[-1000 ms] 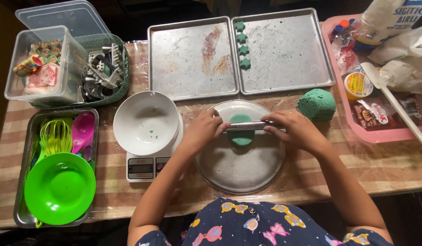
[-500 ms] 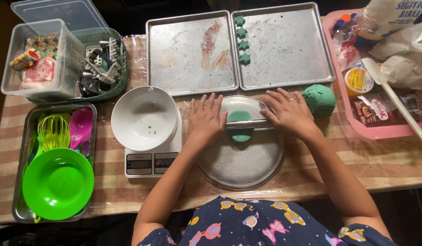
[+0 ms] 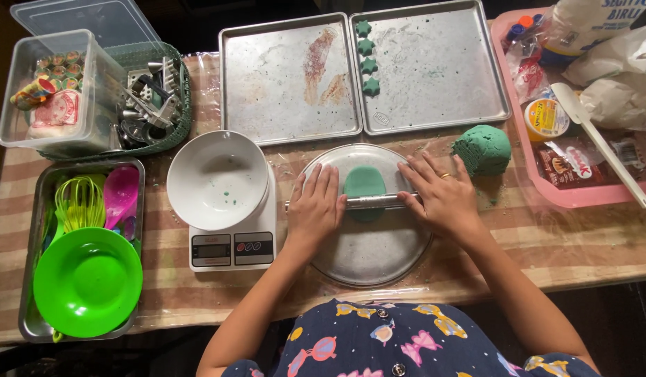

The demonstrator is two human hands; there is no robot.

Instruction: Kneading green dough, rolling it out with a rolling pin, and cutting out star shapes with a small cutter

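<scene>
Rolling pin (image 3: pixel 370 202) crosswise over green dough (image 3: pixel 365 183)

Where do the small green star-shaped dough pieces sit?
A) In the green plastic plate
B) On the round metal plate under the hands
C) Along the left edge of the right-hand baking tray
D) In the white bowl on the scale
C: four star-shaped dough pieces lie in a column along the left edge of the right-hand baking tray.

Bright, even light, sharp, soft shadows
</scene>
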